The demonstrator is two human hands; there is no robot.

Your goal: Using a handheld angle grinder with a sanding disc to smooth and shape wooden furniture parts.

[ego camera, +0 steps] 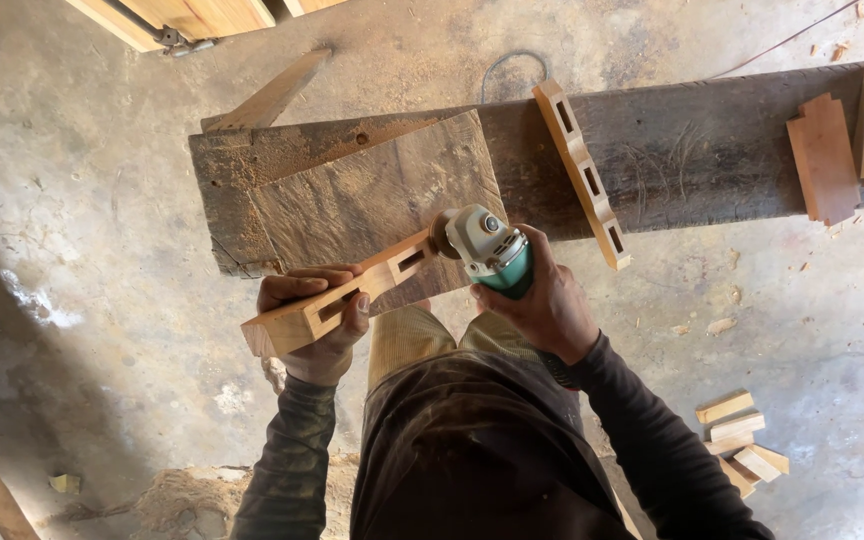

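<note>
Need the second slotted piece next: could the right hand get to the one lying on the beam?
Probably yes, once freed: the right hand grips the grinder, and the slotted piece lies on the beam just above it, nothing between.

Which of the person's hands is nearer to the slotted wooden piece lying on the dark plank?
Right. The right hand, gripping the angle grinder, sits just beside the slotted wooden piece on the dark plank. The left hand holds another notched piece farther away.

Dark long sleeves — dusty, dark brown top, tan ribbed trousers
</note>
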